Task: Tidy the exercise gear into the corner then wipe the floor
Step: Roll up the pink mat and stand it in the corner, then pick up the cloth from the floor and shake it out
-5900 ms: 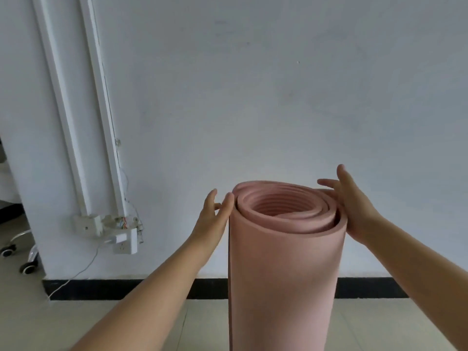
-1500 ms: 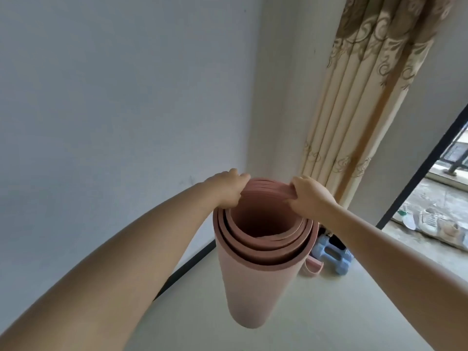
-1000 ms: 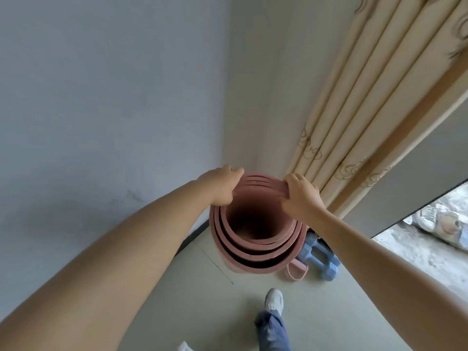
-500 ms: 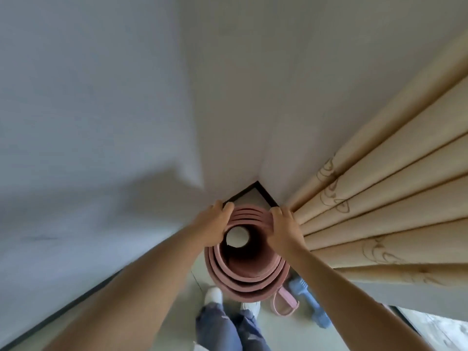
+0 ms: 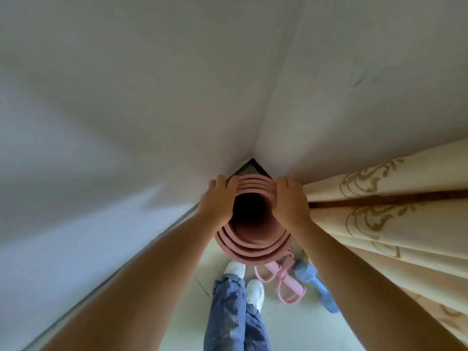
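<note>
A rolled pink exercise mat (image 5: 253,247) stands upright in the room's corner, and I look straight down its dark hollow core. My left hand (image 5: 217,201) grips the left rim of the roll's top. On the right rim sits my right hand (image 5: 288,202), fingers curled over the layers. A pink resistance pedal puller (image 5: 281,279) and a blue dumbbell (image 5: 314,285) lie on the floor just right of the mat's base.
Two white walls meet at the corner (image 5: 252,163) with a dark skirting board. A beige patterned curtain (image 5: 385,224) hangs close on the right, touching my right arm. My legs in blue jeans (image 5: 233,312) and white shoes (image 5: 253,290) stand directly behind the mat.
I carried the mat from the open wall into the corner. Over the last second the mat moved deeper against the corner and my view tilted straight down onto its top.
</note>
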`<move>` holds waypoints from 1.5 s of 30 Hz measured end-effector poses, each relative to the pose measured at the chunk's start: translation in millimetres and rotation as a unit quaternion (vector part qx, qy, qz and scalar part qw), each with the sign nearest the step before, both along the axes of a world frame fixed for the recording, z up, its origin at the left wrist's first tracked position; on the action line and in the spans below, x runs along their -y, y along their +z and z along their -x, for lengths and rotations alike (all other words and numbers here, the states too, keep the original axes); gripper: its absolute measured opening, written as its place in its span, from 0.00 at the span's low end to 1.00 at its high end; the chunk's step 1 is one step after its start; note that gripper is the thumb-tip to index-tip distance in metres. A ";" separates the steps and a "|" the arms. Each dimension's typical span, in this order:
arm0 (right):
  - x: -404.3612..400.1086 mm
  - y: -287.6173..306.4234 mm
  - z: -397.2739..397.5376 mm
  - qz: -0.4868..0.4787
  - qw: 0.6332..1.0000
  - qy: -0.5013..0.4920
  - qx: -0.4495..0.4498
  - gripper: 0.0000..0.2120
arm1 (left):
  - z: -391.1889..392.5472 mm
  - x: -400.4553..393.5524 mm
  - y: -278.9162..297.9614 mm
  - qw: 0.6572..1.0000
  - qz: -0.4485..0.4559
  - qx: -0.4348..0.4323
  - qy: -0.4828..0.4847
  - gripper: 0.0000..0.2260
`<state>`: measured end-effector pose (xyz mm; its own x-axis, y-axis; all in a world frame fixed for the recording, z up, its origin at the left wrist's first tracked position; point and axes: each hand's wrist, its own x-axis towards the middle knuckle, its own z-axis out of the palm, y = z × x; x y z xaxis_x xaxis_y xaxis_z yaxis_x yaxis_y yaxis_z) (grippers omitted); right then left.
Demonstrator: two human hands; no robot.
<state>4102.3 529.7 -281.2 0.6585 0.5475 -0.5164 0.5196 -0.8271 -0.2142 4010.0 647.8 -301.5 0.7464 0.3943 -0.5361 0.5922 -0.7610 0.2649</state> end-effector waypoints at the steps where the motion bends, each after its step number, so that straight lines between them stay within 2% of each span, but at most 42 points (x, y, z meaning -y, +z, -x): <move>1: -5.5 -2.8 -8.1 -0.004 1.000 0.003 0.009 0.21 | -7.0 -6.6 -3.9 1.000 -0.004 0.015 0.014 0.27; 6: -18.5 -7.9 -31.7 0.001 1.000 0.030 0.003 0.30 | -24.2 -24.7 -13.4 0.998 0.043 0.021 0.045 0.29; 8: -16.1 -5.7 -28.5 0.037 0.999 0.035 -0.007 0.33 | -22.6 -22.7 -10.6 0.997 0.067 0.002 0.039 0.29; 11: -9.9 3.9 -18.9 0.088 0.995 0.041 -0.007 0.36 | -16.2 -16.0 0.7 0.998 0.051 -0.019 0.033 0.28; 15: -7.7 28.5 -1.7 0.054 0.997 0.048 0.021 0.29 | -0.2 -8.0 36.0 0.998 0.010 -0.006 0.054 0.22; 19: -15.0 67.3 26.7 0.028 0.992 0.104 0.058 0.23 | 39.5 -2.1 92.2 0.997 -0.059 -0.010 0.056 0.16; 22: -26.3 103.0 58.0 0.003 0.984 0.166 0.070 0.21 | 90.7 3.0 127.7 0.989 -0.123 -0.005 0.087 0.17; 26: -42.3 156.5 122.0 -0.040 0.958 0.273 0.079 0.23 | 176.3 20.1 179.3 0.970 -0.172 -0.033 0.168 0.22; 31: -62.0 209.2 242.7 -0.101 0.901 0.416 0.075 0.24 | 313.7 50.1 234.0 0.928 -0.209 -0.062 0.303 0.24; 36: -51.7 248.0 397.0 -0.158 0.805 0.568 0.064 0.27 | 472.8 110.3 275.3 0.858 -0.208 -0.088 0.460 0.25; 40: -7.4 263.9 543.4 -0.166 0.714 0.679 0.042 0.27 | 606.6 192.0 291.1 0.784 -0.215 -0.113 0.570 0.25; 42: 13.7 264.6 592.8 -0.160 0.689 0.706 0.038 0.28 | 649.3 222.3 291.9 0.768 -0.212 -0.117 0.593 0.25; 45: 67.3 256.0 697.4 -0.137 0.639 0.757 0.019 0.28 | 738.6 294.6 285.0 0.723 -0.177 -0.143 0.652 0.25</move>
